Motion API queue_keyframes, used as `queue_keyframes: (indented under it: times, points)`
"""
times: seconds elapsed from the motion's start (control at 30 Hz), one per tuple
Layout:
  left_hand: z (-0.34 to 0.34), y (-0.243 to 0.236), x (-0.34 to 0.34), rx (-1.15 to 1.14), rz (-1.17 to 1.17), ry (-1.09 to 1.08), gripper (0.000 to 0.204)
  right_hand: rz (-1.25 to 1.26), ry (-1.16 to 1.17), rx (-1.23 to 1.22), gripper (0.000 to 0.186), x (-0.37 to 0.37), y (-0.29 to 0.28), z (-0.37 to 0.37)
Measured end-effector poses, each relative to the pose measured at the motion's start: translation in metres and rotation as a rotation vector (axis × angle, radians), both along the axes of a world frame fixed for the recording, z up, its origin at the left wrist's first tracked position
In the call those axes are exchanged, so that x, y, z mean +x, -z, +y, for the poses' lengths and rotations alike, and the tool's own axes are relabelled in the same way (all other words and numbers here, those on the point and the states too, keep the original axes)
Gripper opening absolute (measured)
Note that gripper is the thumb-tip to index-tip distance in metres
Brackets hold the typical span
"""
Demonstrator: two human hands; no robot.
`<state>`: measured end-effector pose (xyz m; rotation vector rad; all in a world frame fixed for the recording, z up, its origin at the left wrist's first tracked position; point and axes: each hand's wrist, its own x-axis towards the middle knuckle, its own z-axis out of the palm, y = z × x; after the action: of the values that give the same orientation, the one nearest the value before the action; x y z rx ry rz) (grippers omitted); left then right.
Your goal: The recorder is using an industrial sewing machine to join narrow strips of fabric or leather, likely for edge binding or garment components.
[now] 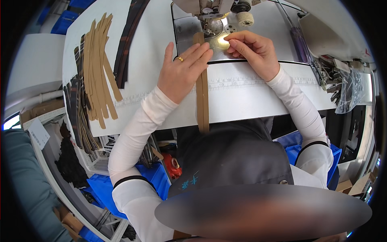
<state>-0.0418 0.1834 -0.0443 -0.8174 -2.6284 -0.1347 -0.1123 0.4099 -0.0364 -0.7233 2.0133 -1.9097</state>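
A long brown strip (202,99) runs from the sewing machine's (211,14) needle area toward me and hangs over the table's front edge. A lengthwise line divides it. My left hand (183,70) lies over the strip, fingers stretched out flat and close together, thumb apart; a ring is on one finger. To the right of the needle, my right hand (256,52) is closed in a pinch above the lit metal plate (185,34). Whatever its fingertips hold, if anything, is too small to make out.
Several brown strips (94,72) lie piled at the table's left, beside dark striped strips (74,111) and another dark bundle (128,40). A printed ruler (234,84) crosses the white table. Metal parts and a clear plastic bag (350,90) sit at the right; blue bins (107,191) stand below.
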Motion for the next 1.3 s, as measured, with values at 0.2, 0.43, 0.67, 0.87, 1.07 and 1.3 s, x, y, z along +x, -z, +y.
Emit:
queue_keyframes:
  times: [0.2, 0.43, 0.67, 0.87, 1.07, 1.3]
  points:
    - [0.008, 0.0, -0.01, 0.081, 0.005, -0.118, 0.052, -0.041, 0.033, 0.038, 0.019, 0.003, -0.004, -0.003]
    - [0.013, -0.003, -0.021, 0.039, 0.006, -0.071, 0.053, 0.006, 0.018, 0.056, 0.019, -0.001, -0.006, -0.003]
    - [0.019, 0.006, -0.026, 0.091, -0.071, -0.106, 0.048, 0.266, 0.022, 0.183, 0.019, -0.004, -0.004, 0.008]
    - [0.013, -0.001, -0.017, 0.086, -0.178, -0.134, 0.044, 0.744, 0.215, 0.367, 0.017, 0.075, -0.018, 0.079]
    - [0.012, -0.008, -0.022, 0.184, -0.146, -0.128, 0.038, 0.862, 0.623, 1.071, 0.023, 0.051, -0.043, 0.247]
    - [0.013, -0.007, -0.027, 0.252, -0.128, -0.129, 0.032, 1.039, 0.655, 1.238, 0.027, 0.006, -0.036, 0.329]
